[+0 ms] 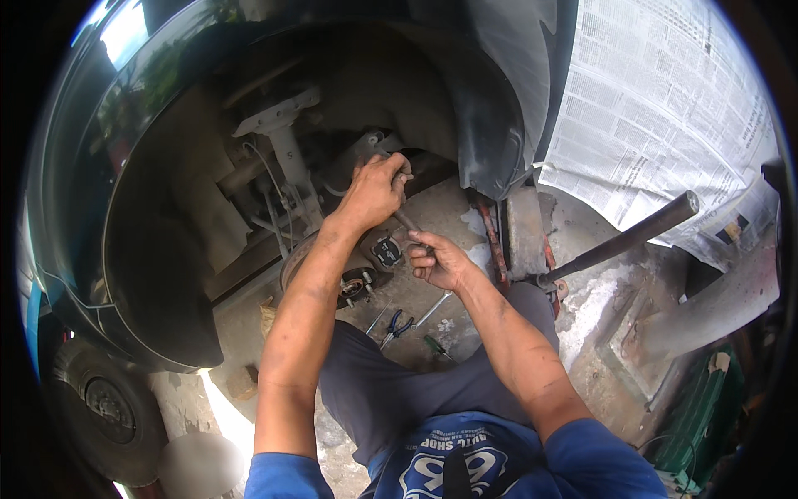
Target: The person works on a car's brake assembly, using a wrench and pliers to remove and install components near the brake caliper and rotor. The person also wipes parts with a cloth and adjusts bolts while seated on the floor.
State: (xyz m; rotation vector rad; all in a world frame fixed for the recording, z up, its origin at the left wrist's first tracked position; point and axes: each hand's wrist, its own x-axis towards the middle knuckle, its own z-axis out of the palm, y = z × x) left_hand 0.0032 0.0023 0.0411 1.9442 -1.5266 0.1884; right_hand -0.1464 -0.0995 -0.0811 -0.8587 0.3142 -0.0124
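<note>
Inside the wheel well, my left hand (378, 190) is closed, its fingers curled beside a metal suspension part; what it grips is hidden. Nearer to me, my right hand (440, 260) wraps its fingers around the lower end of a slim metal rod (404, 219). That rod runs up toward my left hand, where its far end is covered. Just below the hands are a dark brake part (386, 252) and a wheel hub (356, 285) with studs. A pale strut (289, 158) stands to the left of my left hand.
On the concrete between my legs lie blue-handled pliers (397, 326), a wrench (433, 308) and a green-handled screwdriver (438, 347). A jack handle (628, 234) slants up at the right. Newspaper (657, 108) covers the car body. A tire (106, 403) lies at lower left.
</note>
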